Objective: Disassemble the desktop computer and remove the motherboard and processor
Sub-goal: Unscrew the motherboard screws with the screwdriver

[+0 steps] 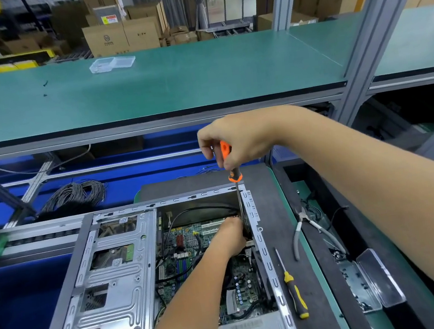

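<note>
- The opened computer case [110,281] lies on its side on the dark mat [279,211], the motherboard [191,252] seated inside
- Right hand [237,140] grips the orange-handled screwdriver [230,162] upright, fingers curled round the handle, shaft going down into the case's far right corner
- Left hand [231,237] reaches inside beside the shaft (its fingertips are hidden, so I cannot tell their grip)
- Pliers [304,224] and a yellow screwdriver [294,288] lie to the right of the case

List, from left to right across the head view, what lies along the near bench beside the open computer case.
Silver drive cage → motherboard → yellow-handled screwdriver → pliers → clear plastic box.
</note>
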Demonstrator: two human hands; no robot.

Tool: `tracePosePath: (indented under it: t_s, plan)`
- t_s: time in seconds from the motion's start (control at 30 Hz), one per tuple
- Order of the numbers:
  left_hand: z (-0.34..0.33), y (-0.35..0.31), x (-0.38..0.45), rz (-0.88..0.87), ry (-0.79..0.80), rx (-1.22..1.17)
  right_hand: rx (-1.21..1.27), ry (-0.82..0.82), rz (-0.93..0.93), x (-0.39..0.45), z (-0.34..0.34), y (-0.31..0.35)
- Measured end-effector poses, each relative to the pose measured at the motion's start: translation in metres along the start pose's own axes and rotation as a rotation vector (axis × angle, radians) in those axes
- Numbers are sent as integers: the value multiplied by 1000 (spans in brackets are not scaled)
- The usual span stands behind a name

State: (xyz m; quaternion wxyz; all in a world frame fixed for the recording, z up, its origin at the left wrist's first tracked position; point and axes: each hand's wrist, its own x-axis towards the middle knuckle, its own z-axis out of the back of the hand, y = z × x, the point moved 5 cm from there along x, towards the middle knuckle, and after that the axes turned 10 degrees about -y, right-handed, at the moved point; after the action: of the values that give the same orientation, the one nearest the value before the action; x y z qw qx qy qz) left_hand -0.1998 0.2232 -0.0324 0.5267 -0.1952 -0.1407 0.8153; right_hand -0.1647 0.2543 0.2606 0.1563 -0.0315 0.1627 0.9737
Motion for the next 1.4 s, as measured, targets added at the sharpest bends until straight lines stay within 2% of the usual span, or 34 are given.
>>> tracePosePath:
  t_s: [0.07,0.17,0.27,0.33,0.47,0.57,0.77,0.93,1.07,1.27,1.33,1.4]
  plan:
    - [-2,1,1,1,19,8,42,64,-38,-2,-2,-1]
    - [-2,0,1,3,34,21,51,-24,-109,-4,-1,-8]
    - [-1,-1,1,4,37,25,-200,-118,-156,0,-1,-10]
    - [-1,-1,1,2,37,26,-281,-148,-161,4,-2,-9]
    - [-1,-2,0,-7,42,18,-112,-136,-57,2,-4,-5]
    - [1,-3,0,-11,39,12,-86,-166,1,-1,0,-9]
    - [3,-4,-2,-2,34,34,-19,-135,-67,-6,2,-20]
    - [3,-3,-2,8,40,41,-222,-171,-169,1,0,-22]
    - [3,-4,-2,14,36,43,-58,-50,-168,1,0,-21]
    - [2,-5,-1,13,47,50,-16,60,-80,-4,1,-12]
    - [2,-5,-1,13,42,53,58,46,-77,-3,-1,-11]
    - [2,-5,-1,10,40,46,61,-55,-109,-1,0,-14]
